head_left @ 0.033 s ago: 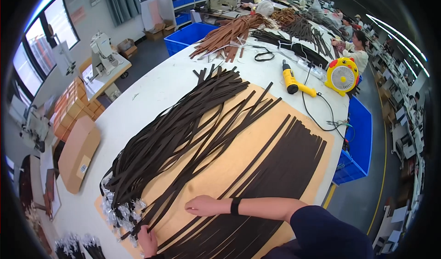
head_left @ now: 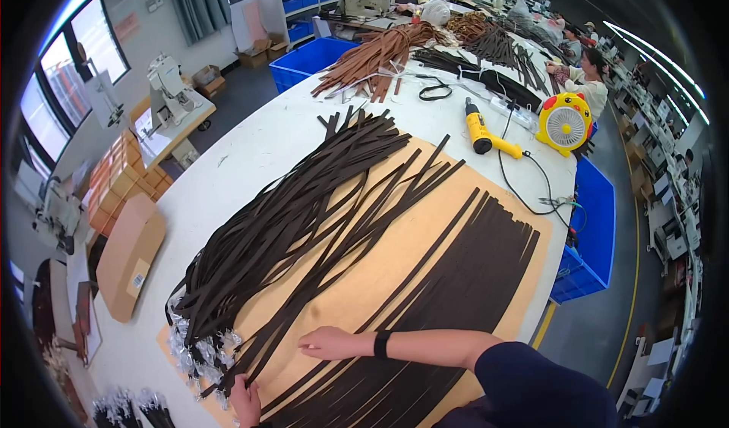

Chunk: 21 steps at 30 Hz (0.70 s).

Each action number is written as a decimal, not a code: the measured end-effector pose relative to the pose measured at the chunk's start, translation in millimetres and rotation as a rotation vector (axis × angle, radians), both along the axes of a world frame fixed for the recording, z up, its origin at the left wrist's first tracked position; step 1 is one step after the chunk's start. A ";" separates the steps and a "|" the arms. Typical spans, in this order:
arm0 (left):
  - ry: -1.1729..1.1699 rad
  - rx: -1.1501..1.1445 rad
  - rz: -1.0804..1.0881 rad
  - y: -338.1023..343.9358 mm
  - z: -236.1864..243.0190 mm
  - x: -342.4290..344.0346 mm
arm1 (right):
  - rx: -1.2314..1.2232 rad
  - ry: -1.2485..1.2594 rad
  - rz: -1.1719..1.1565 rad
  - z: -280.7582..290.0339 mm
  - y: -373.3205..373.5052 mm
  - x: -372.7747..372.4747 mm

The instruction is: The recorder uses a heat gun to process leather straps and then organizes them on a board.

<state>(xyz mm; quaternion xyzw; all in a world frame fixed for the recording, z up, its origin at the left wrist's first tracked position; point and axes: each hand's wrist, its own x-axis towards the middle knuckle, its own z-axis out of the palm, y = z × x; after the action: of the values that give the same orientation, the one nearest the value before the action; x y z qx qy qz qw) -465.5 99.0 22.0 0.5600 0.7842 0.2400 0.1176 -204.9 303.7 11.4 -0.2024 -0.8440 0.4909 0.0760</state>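
Note:
At the lower edge my left hand [head_left: 244, 401] is closed on the near end of a dark brown strap [head_left: 262, 348], beside clear plastic-wrapped ends [head_left: 203, 356]. My right hand [head_left: 332, 343], with a black band on its wrist, hovers over the tan board [head_left: 372, 291], fingers curled together and no object showing in them. Left of it, a loose heap of dark straps [head_left: 281, 208] runs away from me, its near ends wrapped in plastic. Under and beyond my right forearm, more dark straps [head_left: 471, 276] lie flat side by side.
Farther back on the white table [head_left: 228, 215] are a yellow heat gun [head_left: 482, 132] with a cord, a yellow fan [head_left: 566, 128] and a bundle of brown straps [head_left: 372, 56]. A cardboard piece [head_left: 129, 261] stands left. Blue bins [head_left: 596, 231] flank the table; people work beyond.
My right hand has shifted slightly left over the board. My left hand stays at the strap's near end, and the straps look unmoved.

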 end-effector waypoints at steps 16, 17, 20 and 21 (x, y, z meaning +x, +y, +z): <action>0.213 -0.229 0.192 -86.3 69.3 -48.1 | -1.178 0.923 -0.572 112.6 141.6 101.6; 0.271 -0.260 0.153 -87.3 65.2 -52.7 | -1.185 0.939 -0.629 112.5 157.5 127.8; 0.354 -0.172 0.144 -81.2 53.4 -53.9 | -1.072 0.893 -0.778 107.0 187.6 193.8; 0.363 -0.176 0.117 -77.3 43.7 -52.9 | -0.972 0.867 -0.851 99.5 195.3 216.3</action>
<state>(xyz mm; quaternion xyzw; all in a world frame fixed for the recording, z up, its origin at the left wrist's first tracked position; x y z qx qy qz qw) -518.3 21.6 65.7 0.5350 0.8417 0.0722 0.0087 11.3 499.0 110.9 -0.3094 -0.2788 0.7698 0.4837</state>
